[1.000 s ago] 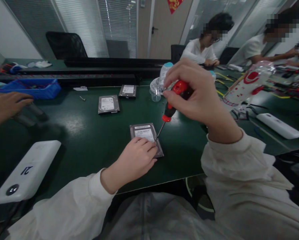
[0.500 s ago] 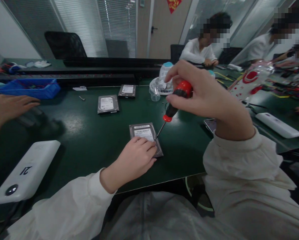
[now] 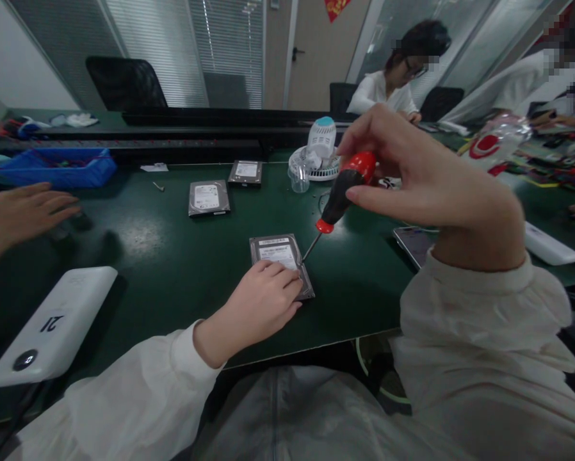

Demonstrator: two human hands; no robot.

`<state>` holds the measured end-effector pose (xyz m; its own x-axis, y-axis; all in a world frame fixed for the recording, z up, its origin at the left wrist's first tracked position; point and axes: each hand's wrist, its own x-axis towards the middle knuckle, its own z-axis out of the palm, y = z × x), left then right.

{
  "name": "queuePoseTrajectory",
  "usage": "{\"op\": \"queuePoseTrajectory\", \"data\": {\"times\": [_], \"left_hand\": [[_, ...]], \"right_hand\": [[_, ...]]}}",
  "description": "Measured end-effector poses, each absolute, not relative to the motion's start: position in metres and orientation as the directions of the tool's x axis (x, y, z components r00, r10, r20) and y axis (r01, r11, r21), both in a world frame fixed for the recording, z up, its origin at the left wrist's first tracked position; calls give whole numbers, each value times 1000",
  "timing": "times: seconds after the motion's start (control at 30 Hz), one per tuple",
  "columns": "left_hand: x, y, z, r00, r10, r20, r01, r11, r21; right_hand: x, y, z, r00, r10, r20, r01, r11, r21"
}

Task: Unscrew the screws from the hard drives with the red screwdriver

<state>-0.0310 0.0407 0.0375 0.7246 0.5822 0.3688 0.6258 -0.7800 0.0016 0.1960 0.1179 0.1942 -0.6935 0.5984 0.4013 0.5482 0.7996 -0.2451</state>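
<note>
A hard drive [image 3: 276,251] with a white label lies on the green table in front of me. My left hand [image 3: 268,293] grips its near part, fingers bent over the top and right edge. Above it, my right hand [image 3: 388,166] holds a screwdriver [image 3: 341,192] with a red and black handle between thumb and fingers. The handle leans up to the right, and the metal tip touches the drive's right edge. Any screw under the tip is too small to make out.
Two more hard drives, one nearer [image 3: 208,197] and one farther [image 3: 246,173], lie beyond. A white power bank [image 3: 52,326] and another person's hand [image 3: 25,211] are left, near a blue tray [image 3: 57,169]. A white fan [image 3: 322,144], clear cup [image 3: 299,177] and phone [image 3: 412,244] stand right.
My right hand has shifted right and its wrist has turned, with the fingers looser about the screwdriver handle. The tip and my left hand stay put on the drive.
</note>
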Motion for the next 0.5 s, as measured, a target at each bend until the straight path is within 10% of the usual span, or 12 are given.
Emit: {"op": "queuePoseTrajectory", "data": {"times": [0.5], "left_hand": [[-25,40,43,722,573,388,628,-778,-20]], "right_hand": [[178,115,188,-680,482,552,533,842,-79]]}}
